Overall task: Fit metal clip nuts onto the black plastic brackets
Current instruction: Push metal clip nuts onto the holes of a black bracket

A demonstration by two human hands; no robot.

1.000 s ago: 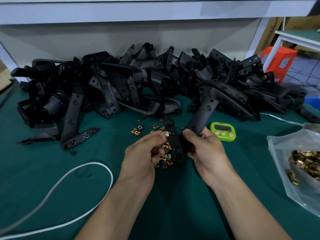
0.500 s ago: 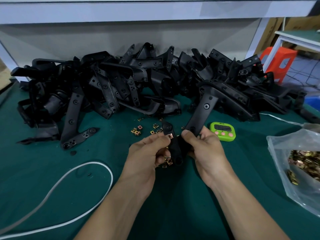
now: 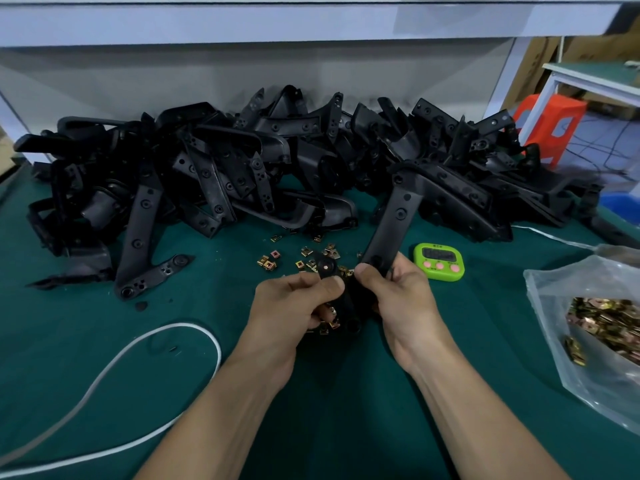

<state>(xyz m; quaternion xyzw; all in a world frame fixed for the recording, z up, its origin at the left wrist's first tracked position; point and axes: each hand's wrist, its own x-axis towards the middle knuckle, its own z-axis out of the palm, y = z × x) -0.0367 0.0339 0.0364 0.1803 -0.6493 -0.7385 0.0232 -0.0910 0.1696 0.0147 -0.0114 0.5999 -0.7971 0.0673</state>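
Both hands hold one black plastic bracket [image 3: 393, 220] over the green mat. Its long arm rises up and to the right; its short arm ends in a round boss between my thumbs. My right hand [image 3: 398, 299] grips the bracket at its bend. My left hand [image 3: 294, 306] pinches the short arm from the left, thumb pressed on it, with several brass clip nuts tucked under its fingers. Loose clip nuts [image 3: 268, 263] lie scattered on the mat just beyond my hands. Whether a nut sits on the bracket under my thumb is hidden.
A big heap of black brackets [image 3: 214, 161] fills the back of the green mat [image 3: 86, 323]. A green timer [image 3: 439, 261] sits right of my hands. A clear bag of clip nuts [image 3: 602, 323] lies at the right edge. A white cable [image 3: 114, 362] loops at front left.
The bracket's short arm has shifted down and left between my thumbs, and its long arm has tilted a little more upright. My left thumb has closed onto the short arm.
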